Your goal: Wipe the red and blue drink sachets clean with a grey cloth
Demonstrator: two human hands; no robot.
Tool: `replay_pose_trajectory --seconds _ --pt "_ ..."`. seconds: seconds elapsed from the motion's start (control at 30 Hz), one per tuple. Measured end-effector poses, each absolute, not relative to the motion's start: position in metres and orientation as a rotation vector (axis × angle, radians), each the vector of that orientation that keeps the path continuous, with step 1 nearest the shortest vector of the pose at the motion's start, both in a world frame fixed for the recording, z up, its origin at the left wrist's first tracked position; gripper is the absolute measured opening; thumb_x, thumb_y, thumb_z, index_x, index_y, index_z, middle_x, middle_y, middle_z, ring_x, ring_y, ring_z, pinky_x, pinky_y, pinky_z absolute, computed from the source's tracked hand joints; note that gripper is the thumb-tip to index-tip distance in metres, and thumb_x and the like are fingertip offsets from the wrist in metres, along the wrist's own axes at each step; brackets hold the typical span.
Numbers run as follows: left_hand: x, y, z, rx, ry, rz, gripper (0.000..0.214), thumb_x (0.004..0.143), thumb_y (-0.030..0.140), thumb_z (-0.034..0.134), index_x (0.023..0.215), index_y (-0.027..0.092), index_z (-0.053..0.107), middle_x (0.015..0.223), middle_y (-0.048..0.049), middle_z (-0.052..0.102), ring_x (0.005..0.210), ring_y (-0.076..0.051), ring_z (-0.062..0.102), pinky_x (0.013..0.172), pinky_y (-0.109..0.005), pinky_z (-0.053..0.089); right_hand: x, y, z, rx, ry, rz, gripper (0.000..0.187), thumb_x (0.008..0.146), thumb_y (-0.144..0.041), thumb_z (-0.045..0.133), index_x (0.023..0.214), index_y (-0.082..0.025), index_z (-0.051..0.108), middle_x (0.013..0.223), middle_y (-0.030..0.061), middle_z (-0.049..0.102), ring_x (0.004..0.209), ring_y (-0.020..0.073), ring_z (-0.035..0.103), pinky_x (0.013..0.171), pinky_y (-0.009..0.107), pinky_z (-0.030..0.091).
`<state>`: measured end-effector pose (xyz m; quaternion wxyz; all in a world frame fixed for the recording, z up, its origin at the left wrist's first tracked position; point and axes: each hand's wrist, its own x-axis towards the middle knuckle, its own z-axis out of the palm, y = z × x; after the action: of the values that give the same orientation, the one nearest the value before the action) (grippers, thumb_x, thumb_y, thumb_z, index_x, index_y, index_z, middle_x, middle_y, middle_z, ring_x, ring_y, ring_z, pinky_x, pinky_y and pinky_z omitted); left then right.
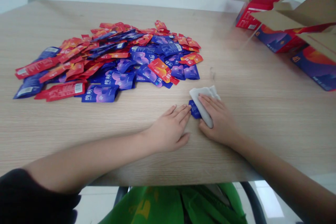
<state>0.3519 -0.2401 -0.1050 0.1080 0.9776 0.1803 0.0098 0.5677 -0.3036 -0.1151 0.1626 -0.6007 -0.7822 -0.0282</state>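
My right hand point(219, 120) lies flat, fingers together, pressing a white cloth point(203, 98) down onto a small blue sachet point(194, 109) on the wooden table point(262, 112). My left hand point(170, 129) rests flat beside it, fingers stretched out, fingertips touching the sachet's left edge. Only a corner of the sachet shows from under the cloth. Farther back lies a large pile of red and blue sachets point(112, 59).
Opened cardboard boxes printed red and blue point(286, 31) stand at the back right of the table. A white wall runs behind. Below the table's front edge are a green fabric point(170, 204) and a chair frame.
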Motion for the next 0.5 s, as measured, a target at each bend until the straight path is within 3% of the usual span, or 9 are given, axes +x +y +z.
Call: replay_pose_trajectory --seconds 0.2,0.5 --pt "0.352 -0.242 -0.106 2.912 0.555 0.078 0.059 0.092 0.040 0.046 0.136 0.001 0.048 0.146 -0.0218 0.045 0.141 -0.031 0.035 0.120 -0.044 0.021 0.537 -0.297 -0.113 -1.629 -2.367 0.004 0.073 0.080 -0.030 0.050 0.146 -0.002 0.036 0.153 0.0167 0.037 0.141 0.0287 0.034 0.116 0.045 0.028" --pt "0.356 -0.243 -0.107 2.913 0.684 0.017 0.070 0.094 0.044 0.043 0.147 0.000 0.033 0.157 -0.0212 0.026 0.146 -0.032 0.025 0.118 -0.046 0.024 0.583 -0.308 -0.119 -1.846 -2.216 -0.118 0.073 0.084 -0.031 0.049 0.150 -0.008 0.030 0.154 0.0143 0.035 0.141 0.0301 0.033 0.115 0.050 0.030"
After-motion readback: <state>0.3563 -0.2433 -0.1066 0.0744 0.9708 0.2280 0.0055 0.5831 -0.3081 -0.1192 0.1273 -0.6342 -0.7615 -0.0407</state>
